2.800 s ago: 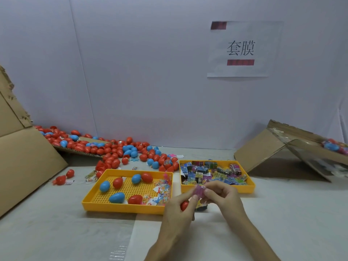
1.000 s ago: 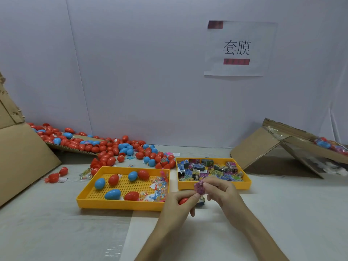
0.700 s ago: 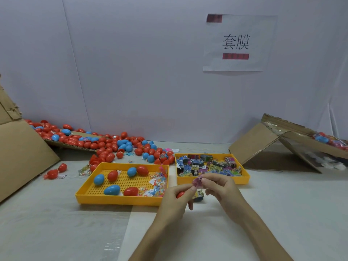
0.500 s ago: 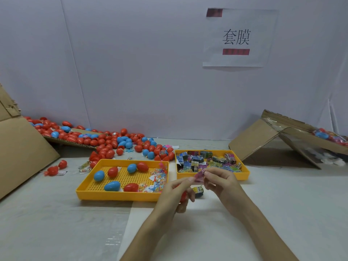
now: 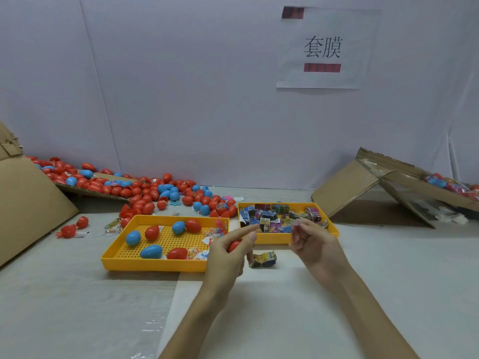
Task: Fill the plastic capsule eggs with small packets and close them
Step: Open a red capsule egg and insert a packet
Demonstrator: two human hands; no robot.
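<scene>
My left hand (image 5: 225,255) is closed around a red capsule egg (image 5: 234,246), with its index finger stretched out to the right. My right hand (image 5: 315,244) is a little apart from it. Its fingertips pinch what looks like a small pink packet (image 5: 297,224), blurred by motion. Just behind both hands stands a yellow tray (image 5: 272,239) full of small packets. A second yellow tray (image 5: 155,266) to the left holds several red and blue eggs and some clear packets. One loose blue and yellow packet (image 5: 264,259) lies on the table between my hands.
Several loose red and blue eggs (image 5: 155,193) are piled along the back left by the wall. A cardboard sheet (image 5: 31,208) leans at the far left. An open cardboard box (image 5: 363,185) with more eggs lies at the right.
My hands were together on the egg and pink packet; now they have drawn apart, the right one moving right. The view has shifted slightly.
</scene>
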